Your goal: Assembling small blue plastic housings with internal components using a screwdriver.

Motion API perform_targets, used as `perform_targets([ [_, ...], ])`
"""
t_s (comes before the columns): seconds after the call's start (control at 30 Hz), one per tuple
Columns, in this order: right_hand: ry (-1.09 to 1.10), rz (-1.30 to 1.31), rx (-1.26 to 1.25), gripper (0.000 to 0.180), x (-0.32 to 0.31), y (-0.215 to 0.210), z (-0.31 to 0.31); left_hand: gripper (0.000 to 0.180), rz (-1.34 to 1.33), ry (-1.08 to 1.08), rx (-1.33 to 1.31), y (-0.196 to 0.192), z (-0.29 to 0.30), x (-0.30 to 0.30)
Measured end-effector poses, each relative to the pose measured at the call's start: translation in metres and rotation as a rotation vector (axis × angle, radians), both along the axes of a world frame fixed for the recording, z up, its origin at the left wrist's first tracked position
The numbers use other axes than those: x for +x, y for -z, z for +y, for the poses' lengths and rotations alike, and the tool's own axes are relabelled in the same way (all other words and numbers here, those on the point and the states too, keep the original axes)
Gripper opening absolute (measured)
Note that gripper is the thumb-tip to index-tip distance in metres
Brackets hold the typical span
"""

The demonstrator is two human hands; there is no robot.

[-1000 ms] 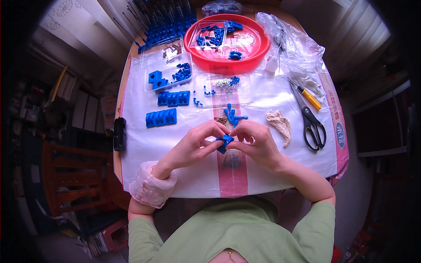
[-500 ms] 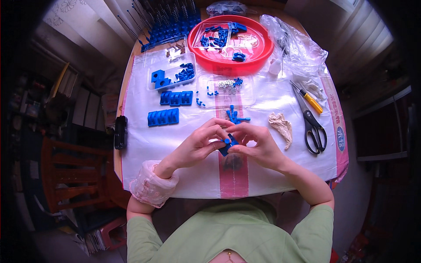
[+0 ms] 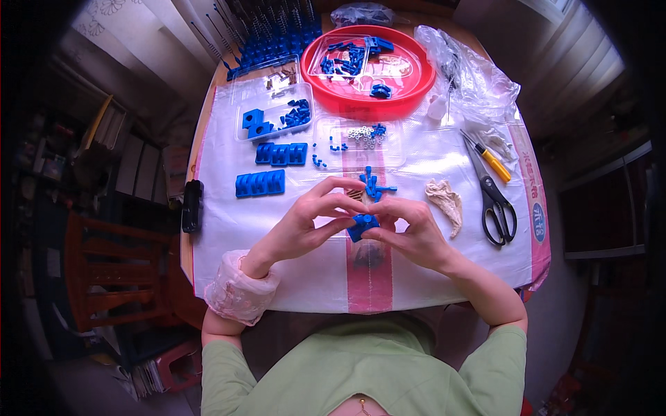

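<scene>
My left hand (image 3: 311,220) and my right hand (image 3: 411,232) meet over the middle of the table, and both pinch a small blue plastic part (image 3: 362,224) between their fingertips. Just beyond the fingers lies a blue branched piece (image 3: 374,186). Two blue ribbed blocks (image 3: 259,183) (image 3: 281,153) lie to the left of my left hand. A clear tray (image 3: 274,119) with blue pieces sits farther back on the left. A red round bowl (image 3: 371,73) holding clear trays of blue parts stands at the far side.
Black scissors (image 3: 497,204) and a yellow-handled tool (image 3: 494,161) lie at the right, a crumpled beige scrap (image 3: 446,201) near them. Clear plastic bags (image 3: 475,76) sit at the back right. A black device (image 3: 191,205) rests on the left edge. A white plastic sheet (image 3: 236,236) covers the table.
Both hands keep hold of the small blue part and have shifted only slightly; the fingers have turned it a little.
</scene>
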State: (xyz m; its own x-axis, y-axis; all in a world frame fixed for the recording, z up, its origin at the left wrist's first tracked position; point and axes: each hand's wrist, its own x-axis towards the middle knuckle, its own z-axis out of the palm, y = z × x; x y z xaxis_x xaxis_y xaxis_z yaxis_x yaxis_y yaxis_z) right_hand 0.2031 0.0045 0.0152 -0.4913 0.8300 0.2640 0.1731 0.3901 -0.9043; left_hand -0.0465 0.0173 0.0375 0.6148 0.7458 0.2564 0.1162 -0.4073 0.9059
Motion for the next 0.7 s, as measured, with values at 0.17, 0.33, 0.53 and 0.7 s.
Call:
perform_targets([
  [0.17, 0.051, -0.045, 0.15, 0.034, 0.001, -0.006, -0.002, 0.025, 0.046, -0.123, 0.074, -0.006, 0.003, -0.002],
  [0.33, 0.11, -0.036, 0.232, 0.037, 0.001, -0.009, -0.004, 0.019, 0.214, -0.28, 0.159, -0.027, 0.002, -0.005],
  [0.53, 0.107, -0.036, 0.281, 0.037, 0.001, -0.011, -0.006, 0.013, 0.405, -0.355, 0.185, -0.036, 0.01, -0.009],
  [0.7, 0.099, -0.047, 0.29, 0.035, 0.0, -0.01, -0.005, 0.007, 0.474, -0.446, 0.304, -0.012, 0.053, -0.006],
])
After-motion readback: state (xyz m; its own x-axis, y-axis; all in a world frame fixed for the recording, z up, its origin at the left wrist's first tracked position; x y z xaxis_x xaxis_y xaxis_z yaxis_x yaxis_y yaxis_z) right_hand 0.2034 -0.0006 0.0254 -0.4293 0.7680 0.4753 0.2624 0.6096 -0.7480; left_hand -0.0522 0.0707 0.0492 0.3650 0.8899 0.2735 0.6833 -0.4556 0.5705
